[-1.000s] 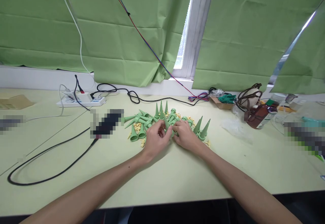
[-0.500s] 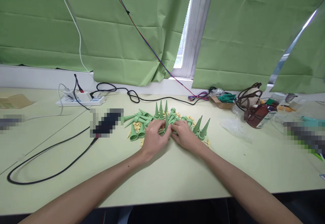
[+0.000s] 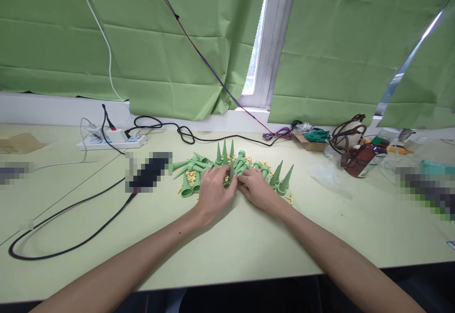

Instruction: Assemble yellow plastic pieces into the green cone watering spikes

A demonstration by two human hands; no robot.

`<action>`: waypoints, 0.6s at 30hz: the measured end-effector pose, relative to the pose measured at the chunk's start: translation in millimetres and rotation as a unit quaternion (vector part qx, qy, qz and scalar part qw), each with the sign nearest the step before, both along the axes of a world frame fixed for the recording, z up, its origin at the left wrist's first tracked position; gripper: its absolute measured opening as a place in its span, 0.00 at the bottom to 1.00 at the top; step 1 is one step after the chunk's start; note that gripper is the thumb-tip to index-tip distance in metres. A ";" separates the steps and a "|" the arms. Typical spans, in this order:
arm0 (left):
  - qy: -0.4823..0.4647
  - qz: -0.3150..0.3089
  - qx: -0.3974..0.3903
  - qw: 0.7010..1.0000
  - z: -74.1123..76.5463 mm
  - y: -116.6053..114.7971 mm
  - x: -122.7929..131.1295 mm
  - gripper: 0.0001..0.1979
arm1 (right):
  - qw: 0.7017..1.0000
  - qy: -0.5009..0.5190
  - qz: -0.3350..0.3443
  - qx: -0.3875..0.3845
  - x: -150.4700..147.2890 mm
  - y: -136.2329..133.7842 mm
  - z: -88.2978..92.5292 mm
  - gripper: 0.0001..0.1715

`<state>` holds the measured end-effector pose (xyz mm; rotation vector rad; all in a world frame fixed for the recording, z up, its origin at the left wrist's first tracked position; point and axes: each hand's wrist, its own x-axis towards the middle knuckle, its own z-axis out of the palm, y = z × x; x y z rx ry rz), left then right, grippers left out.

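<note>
Several green plastic spikes, hollow cones with flared ends, lie heaped on the table among small yellow plastic pieces [image 3: 192,177]. My left hand [image 3: 216,191] is closed around one green plastic spike [image 3: 232,167], which points upward from between thumb and fingers. Beside its lower part, my right hand [image 3: 256,187] has its fingers bent together, close to the left thumb. What the right fingertips grip is hidden. Behind my hands, a few spikes [image 3: 225,153] stand point up. Two more upright spikes [image 3: 285,180] are to the right of my right hand.
A black cable [image 3: 106,220] loops over the left of the table [image 3: 220,251], attached to a blurred dark device [image 3: 151,171]. A power strip [image 3: 112,141] sits at the back left. Toward the right are a clear plastic bag [image 3: 330,180], a brown bottle [image 3: 368,159] and a small cardboard box [image 3: 310,143].
The spike between my hands has sunk slightly, and both hands have shifted a little to the left. The pile looks the same.
</note>
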<state>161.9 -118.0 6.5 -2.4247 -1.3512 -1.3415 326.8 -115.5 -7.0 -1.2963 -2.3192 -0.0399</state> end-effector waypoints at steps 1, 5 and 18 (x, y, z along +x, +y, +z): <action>0.000 0.005 -0.003 1.000 0.8 0.6 -0.3 0.05 | 1.000 0.000 0.000 -0.001 -0.2 -0.3 0.5 0.09; -0.002 0.016 -0.007 1.000 3.2 1.9 -1.6 0.07 | 1.000 0.011 0.002 -0.006 -0.3 -1.6 3.2 0.09; 0.021 0.029 -0.078 0.996 2.5 3.3 -2.8 0.07 | 0.991 0.123 -0.010 0.055 0.8 -2.4 9.3 0.08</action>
